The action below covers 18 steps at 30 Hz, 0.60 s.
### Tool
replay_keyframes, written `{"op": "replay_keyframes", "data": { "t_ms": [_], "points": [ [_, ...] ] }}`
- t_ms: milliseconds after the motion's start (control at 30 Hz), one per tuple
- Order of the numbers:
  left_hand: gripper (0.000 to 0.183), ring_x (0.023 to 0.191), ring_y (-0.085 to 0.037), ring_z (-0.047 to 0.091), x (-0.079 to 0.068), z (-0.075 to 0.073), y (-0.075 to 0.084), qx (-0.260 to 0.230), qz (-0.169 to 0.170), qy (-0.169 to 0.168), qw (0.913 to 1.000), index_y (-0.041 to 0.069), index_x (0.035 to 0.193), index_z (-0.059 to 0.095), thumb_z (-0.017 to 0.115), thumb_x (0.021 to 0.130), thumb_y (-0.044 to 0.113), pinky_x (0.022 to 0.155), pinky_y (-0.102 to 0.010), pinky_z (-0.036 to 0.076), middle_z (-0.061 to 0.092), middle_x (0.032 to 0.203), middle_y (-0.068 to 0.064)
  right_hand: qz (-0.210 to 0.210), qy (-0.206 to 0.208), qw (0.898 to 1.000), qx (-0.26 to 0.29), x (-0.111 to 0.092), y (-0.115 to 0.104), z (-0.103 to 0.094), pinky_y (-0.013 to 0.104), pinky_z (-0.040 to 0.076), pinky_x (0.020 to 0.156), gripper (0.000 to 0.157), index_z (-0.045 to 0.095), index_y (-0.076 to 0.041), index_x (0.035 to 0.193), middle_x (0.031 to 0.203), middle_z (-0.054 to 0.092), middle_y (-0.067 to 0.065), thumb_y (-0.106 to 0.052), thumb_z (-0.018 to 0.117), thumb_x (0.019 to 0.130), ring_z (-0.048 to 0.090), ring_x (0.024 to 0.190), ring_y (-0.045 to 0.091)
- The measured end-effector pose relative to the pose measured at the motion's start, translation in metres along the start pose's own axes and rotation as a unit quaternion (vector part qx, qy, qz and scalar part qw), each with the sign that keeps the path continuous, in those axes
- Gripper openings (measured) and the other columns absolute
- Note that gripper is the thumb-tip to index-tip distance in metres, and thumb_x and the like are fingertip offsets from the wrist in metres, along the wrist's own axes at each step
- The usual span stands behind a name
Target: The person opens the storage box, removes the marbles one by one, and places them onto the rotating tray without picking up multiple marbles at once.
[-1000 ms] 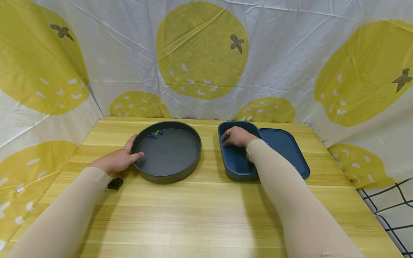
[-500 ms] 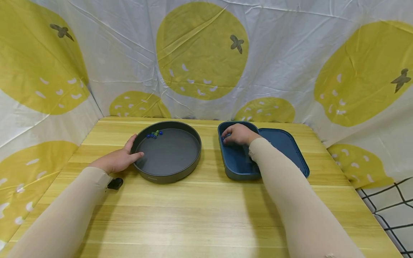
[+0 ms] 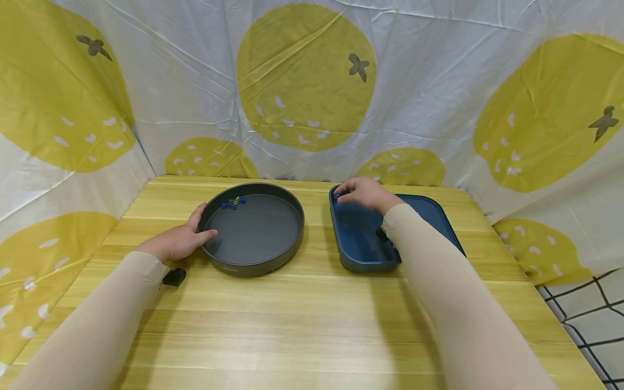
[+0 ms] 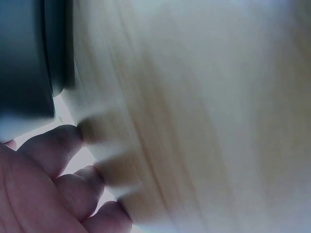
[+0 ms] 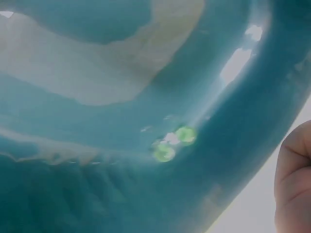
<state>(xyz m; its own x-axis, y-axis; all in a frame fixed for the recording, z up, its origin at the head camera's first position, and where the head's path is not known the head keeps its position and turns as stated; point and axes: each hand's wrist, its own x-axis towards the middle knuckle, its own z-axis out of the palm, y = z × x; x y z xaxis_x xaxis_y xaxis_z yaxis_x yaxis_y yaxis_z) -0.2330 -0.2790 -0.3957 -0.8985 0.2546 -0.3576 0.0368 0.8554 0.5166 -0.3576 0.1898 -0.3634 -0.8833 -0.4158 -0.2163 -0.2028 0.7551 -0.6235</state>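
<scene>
My left hand (image 3: pixel 177 241) grips the near left side of a round dark grey baking pan (image 3: pixel 258 265), thumb over the rim and index finger along the outside. Its other fingers touch the table in the left wrist view. Inside the pan, against the far left wall, sits a small cluster of blue and green marbles (image 3: pixel 234 203). Over the far end of a blue rectangular box (image 3: pixel 361 244), my right hand (image 3: pixel 365 194) pinches a blue marble (image 3: pixel 337 195) between thumb and fingertips. Two green marbles (image 5: pixel 185 135) lie in a corner of the box in the right wrist view.
A flat blue lid (image 3: pixel 431 214) lies right of the box, partly behind the right forearm. Both containers stand on a wooden table (image 3: pixel 273 336) toward its back edge. A curtain with yellow fruit print (image 3: pixel 302 76) hangs behind, and a black wire grid (image 3: pixel 590 319) is at the right.
My right hand has risen from inside the box toward its far rim, and the blue marble now shows at its fingertips. The left hand and pan have stayed in place.
</scene>
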Motion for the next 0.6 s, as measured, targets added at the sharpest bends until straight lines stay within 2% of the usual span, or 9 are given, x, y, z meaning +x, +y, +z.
{"op": "replay_keyframes", "data": {
  "t_ms": [300, 400, 467, 500, 533, 600],
  "points": [
    [0.099, 0.142, -0.062, 0.041, -0.001, 0.0, 0.001, 0.003, 0.003, 0.002, 1.0, 0.01, 0.163, -0.029, 0.041, 0.11, 0.057, 0.117, -0.071, 0.032, 0.009, 0.166, -0.044, -0.034, -0.01, 0.999, 0.006, -0.006, -0.048, 0.01, 0.052, 0.049, 0.11, 0.036, 0.072, -0.018, 0.136, 0.161, 0.052, 0.007, -0.032, 0.07, 0.103, 0.054, 0.142, 0.032],
    [0.099, 0.144, -0.062, 0.039, -0.001, 0.0, 0.001, 0.003, 0.003, 0.001, 1.0, 0.011, 0.163, -0.029, 0.041, 0.11, 0.057, 0.118, -0.072, 0.032, 0.008, 0.166, -0.044, -0.049, -0.014, 0.999, 0.005, -0.005, -0.065, 0.018, 0.048, 0.05, 0.106, 0.034, 0.074, -0.018, 0.133, 0.153, 0.059, 0.005, -0.031, 0.072, 0.102, 0.056, 0.139, 0.028],
    [0.099, 0.144, -0.063, 0.038, -0.001, 0.0, 0.0, 0.003, 0.001, 0.0, 1.0, 0.012, 0.163, -0.03, 0.041, 0.11, 0.057, 0.118, -0.072, 0.032, 0.007, 0.167, -0.044, -0.061, -0.016, 0.998, -0.005, -0.005, -0.077, 0.024, 0.044, 0.051, 0.098, 0.032, 0.075, -0.019, 0.131, 0.133, 0.071, 0.002, -0.031, 0.073, 0.101, 0.061, 0.127, 0.023],
    [0.099, 0.145, -0.063, 0.036, 0.0, 0.001, 0.0, 0.003, 0.0, 0.001, 1.0, 0.012, 0.163, -0.03, 0.041, 0.11, 0.057, 0.118, -0.072, 0.031, 0.007, 0.167, -0.044, -0.068, -0.018, 0.997, -0.011, -0.005, -0.082, 0.027, 0.041, 0.051, 0.093, 0.032, 0.076, -0.019, 0.131, 0.116, 0.074, 0.001, -0.031, 0.073, 0.101, 0.064, 0.114, 0.022],
    [0.099, 0.145, -0.063, 0.036, 0.0, 0.0, 0.0, 0.002, -0.001, 0.001, 1.0, 0.012, 0.163, -0.03, 0.041, 0.11, 0.057, 0.118, -0.072, 0.031, 0.007, 0.167, -0.044, -0.073, -0.022, 0.997, -0.013, -0.005, -0.088, 0.03, 0.039, 0.051, 0.088, 0.032, 0.076, -0.02, 0.13, 0.099, 0.074, -0.001, -0.031, 0.074, 0.101, 0.064, 0.098, 0.02],
    [0.099, 0.145, -0.063, 0.035, -0.001, 0.0, 0.0, 0.001, -0.001, 0.001, 1.0, 0.013, 0.163, -0.03, 0.041, 0.11, 0.057, 0.118, -0.072, 0.031, 0.007, 0.167, -0.044, -0.086, -0.031, 0.996, -0.022, -0.004, -0.097, 0.036, 0.036, 0.046, 0.078, 0.03, 0.077, -0.02, 0.129, 0.069, 0.061, -0.005, -0.03, 0.074, 0.1, 0.054, 0.074, 0.016]
  ]
}}
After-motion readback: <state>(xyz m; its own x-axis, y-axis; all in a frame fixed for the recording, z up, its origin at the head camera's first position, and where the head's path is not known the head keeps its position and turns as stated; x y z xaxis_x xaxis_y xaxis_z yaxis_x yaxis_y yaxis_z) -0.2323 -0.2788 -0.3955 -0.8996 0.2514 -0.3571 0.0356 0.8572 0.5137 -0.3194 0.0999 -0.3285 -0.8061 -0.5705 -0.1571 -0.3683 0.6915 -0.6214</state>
